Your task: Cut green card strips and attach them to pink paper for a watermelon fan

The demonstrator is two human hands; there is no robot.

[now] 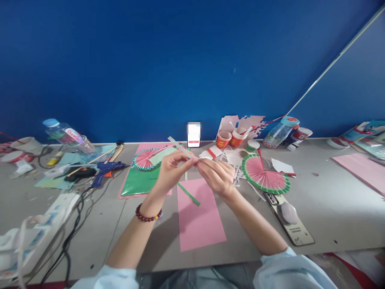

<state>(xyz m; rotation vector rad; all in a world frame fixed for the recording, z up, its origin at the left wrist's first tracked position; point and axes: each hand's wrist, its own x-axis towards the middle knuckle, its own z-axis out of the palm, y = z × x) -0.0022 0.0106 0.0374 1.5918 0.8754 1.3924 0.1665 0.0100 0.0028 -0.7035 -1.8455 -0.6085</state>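
Observation:
A narrow white strip (177,145), its material unclear, slants up and away from my fingertips. My left hand (174,168) pinches it between thumb and index finger. Touching those fingertips, my right hand (218,174) is closed, pinching at the strip's near end, which the fingers hide. Below the hands a pink paper sheet (200,224) lies flat on the table, with a thin green strip (189,194) across its upper part. Behind my left hand are a pale green paper piece (162,155) and a folded pink paper fan (144,159) on a green packet (140,182).
To the right lie a watermelon-patterned paper fan (264,176) and a phone (296,228) with a rounded pale object on it. Red paper cups (224,139) and a lit phone (193,135) stand behind. Leftward are a blue glue gun (106,170), a power strip (45,233) and cables.

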